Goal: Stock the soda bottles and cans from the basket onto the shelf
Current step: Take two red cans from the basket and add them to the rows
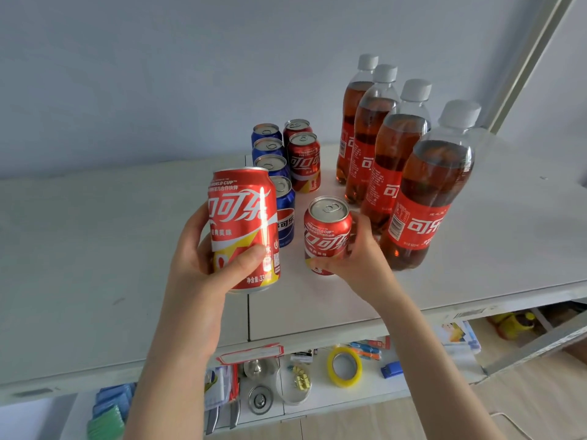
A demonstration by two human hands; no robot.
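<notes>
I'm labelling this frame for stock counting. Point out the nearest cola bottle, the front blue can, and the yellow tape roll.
Nearest cola bottle (422,223), head view: red label.
Front blue can (285,222), head view: its side logo.
Yellow tape roll (333,374), head view: left rim.

We note a plain pale blue-grey wall (158,74) behind, evenly lit by soft daylight. A white upright post (527,61) runs diagonally at upper right. Below the white top board (79,265) we see a lower shelf (365,395) with a yellow tape roll (344,366), a blue stapler (391,369) and small stationery. Light wood floor (524,392) shows at lower right.
</notes>
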